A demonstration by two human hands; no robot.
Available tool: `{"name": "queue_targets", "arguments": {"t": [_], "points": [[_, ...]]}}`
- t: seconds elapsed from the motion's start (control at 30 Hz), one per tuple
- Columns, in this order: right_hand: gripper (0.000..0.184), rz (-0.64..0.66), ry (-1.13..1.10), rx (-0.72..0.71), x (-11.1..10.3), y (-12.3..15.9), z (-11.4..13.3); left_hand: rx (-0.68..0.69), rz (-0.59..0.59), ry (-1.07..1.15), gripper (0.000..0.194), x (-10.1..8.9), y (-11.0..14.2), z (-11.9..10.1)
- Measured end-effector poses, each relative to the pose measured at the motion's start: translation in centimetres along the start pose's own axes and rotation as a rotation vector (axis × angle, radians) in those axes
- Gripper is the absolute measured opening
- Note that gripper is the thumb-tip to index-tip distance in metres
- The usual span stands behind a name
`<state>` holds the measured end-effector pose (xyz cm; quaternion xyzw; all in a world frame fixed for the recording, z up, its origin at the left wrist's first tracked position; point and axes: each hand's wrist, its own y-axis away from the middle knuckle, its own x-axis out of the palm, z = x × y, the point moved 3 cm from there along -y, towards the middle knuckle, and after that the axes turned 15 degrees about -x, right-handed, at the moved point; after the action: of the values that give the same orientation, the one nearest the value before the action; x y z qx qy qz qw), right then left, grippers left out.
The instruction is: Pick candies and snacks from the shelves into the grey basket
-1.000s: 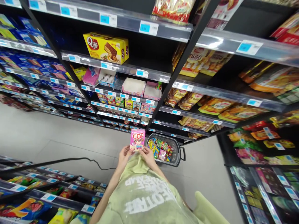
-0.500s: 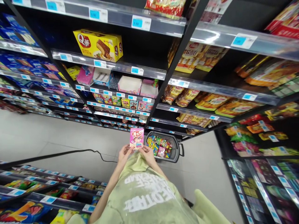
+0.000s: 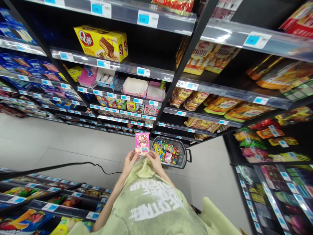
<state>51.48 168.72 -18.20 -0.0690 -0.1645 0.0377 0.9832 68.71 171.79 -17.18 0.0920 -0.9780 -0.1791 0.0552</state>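
A pink snack box (image 3: 142,142) with a cartoon figure and red-and-white lettering stands upright in front of my body, its printed face toward me. My left hand (image 3: 130,160) grips its lower left corner, thumb on the front. At the lower right corner, my right hand (image 3: 154,158) pinches it in the same way. The fingers behind the box are hidden. Just right of my right hand, a dark grey shopping basket (image 3: 182,156) sits on the floor, holding many small colourful packets and a pink pack (image 3: 168,157).
Ahead rise black shelves with a yellow cake box (image 3: 101,44), open display cartons (image 3: 135,87) and bagged bread (image 3: 221,106). More snack shelves (image 3: 51,207) stand close behind on the left, and others (image 3: 276,143) on the right. A black cord (image 3: 93,164) runs in from the left.
The view has shifted very slightly. Both hands keep the pink box in nearly the same place, and the basket has not moved.
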Motion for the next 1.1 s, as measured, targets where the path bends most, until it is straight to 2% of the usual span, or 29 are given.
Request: {"name": "queue_targets", "arguments": {"t": [0.2,0.4,0.57,0.7,0.77,0.83,0.9,1.0,1.1], "points": [[0.035,0.009,0.008,0.006,0.4,-0.2,1.1,-0.013,-0.027,0.007,0.055,-0.3,-0.6,0.4],[0.037,0.040,0.058,-0.043,0.4,-0.2,1.0,-0.010,-0.029,0.035,0.057,-0.2,-0.9,0.5],[0.042,0.067,0.296,-0.113,0.8,0.0,0.7,-0.041,0.001,0.101,0.062,0.3,-0.2,-0.1],[0.040,0.157,0.464,-0.269,1.8,0.4,2.1,-0.038,0.082,0.159,0.074,0.8,0.7,-0.8],[0.040,0.270,0.469,-0.368,2.5,0.7,3.2,-0.039,0.094,0.179,0.075,0.7,1.1,-1.0],[0.039,0.414,0.464,-0.456,3.1,1.2,4.1,-0.109,0.123,0.255,0.068,0.7,1.4,-1.0],[0.033,0.518,0.486,-0.542,3.6,1.6,4.7,-0.225,0.207,0.394,0.067,0.7,1.8,-0.8],[0.022,0.526,0.589,-0.707,3.9,2.2,5.2,-0.308,0.312,0.618,0.075,0.9,2.5,-1.1],[0.023,0.525,0.663,-0.859,4.0,2.6,5.3,-0.309,0.331,0.751,0.075,0.7,3.0,-1.7]]}}
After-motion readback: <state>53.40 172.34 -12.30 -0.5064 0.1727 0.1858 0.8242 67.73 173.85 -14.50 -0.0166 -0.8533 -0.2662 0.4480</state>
